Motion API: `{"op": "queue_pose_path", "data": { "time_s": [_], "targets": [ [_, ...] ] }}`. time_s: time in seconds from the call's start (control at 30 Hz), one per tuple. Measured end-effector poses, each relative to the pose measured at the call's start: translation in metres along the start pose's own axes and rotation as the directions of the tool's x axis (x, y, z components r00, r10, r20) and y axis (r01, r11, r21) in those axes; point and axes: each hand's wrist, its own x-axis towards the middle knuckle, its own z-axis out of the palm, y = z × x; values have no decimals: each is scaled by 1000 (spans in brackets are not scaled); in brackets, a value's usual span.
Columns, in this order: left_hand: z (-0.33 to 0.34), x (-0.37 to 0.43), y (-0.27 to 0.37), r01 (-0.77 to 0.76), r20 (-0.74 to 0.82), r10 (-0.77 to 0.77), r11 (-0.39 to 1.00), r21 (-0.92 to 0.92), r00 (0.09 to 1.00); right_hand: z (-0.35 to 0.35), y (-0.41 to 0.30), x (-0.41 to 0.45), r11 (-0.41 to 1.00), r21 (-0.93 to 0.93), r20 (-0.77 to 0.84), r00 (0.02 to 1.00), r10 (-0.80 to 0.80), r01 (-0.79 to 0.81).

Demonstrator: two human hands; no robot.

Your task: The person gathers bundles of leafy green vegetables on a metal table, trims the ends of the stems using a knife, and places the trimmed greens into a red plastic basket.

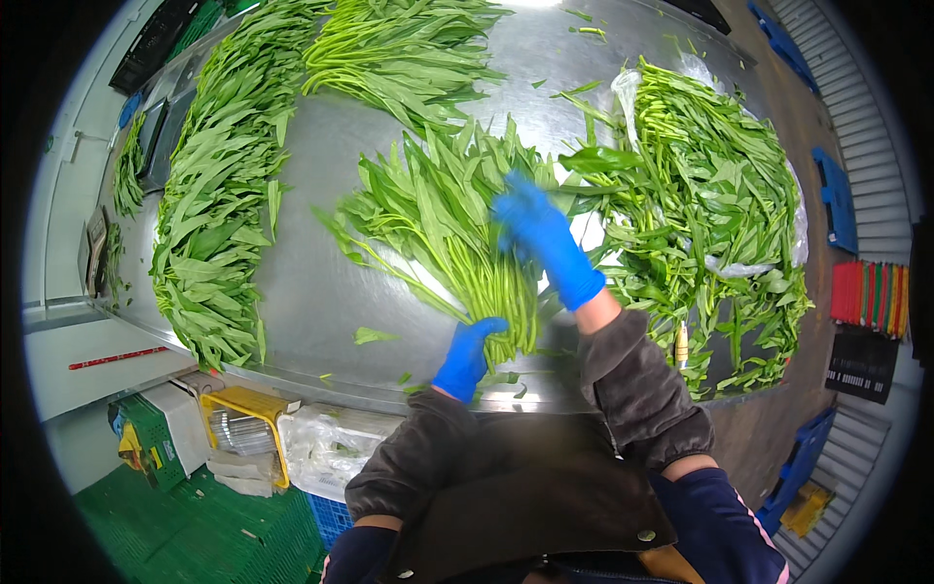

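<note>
On a stainless steel table [328, 292] lies a loose bunch of long-leaved green vegetables [452, 219], its stems pointing towards me. My left hand [467, 358], in a blue glove, grips the stem ends at the near side of the bunch. Over the right side of its leaves is my right hand [540, 241], also blue-gloved and blurred; whether it holds anything is unclear. To the right, a large tangled heap of the same greens [722, 182] lies on clear plastic. A long row of greens [219, 212] stretches along the left, and another pile [401, 58] lies at the far side.
A knife-like tool's light handle [681, 345] lies among greens at the near right. Below the table's left edge stand a yellow crate [244, 398], a green crate [164, 445] and a white container with clear plastic [328, 442]. Blue pallets [835, 201] are on the right.
</note>
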Motion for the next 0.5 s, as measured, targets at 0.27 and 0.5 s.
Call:
{"op": "queue_pose_path", "data": {
  "time_s": [0.27,0.5],
  "targets": [
    [-11,0,0,37,18,-38,998,52,999,40,46,8,311,-922,202,971,-124,232],
    [-4,-2,-5,-46,-27,47,997,55,999,47,57,20,109,-955,262,958,-114,274]
  ]
}}
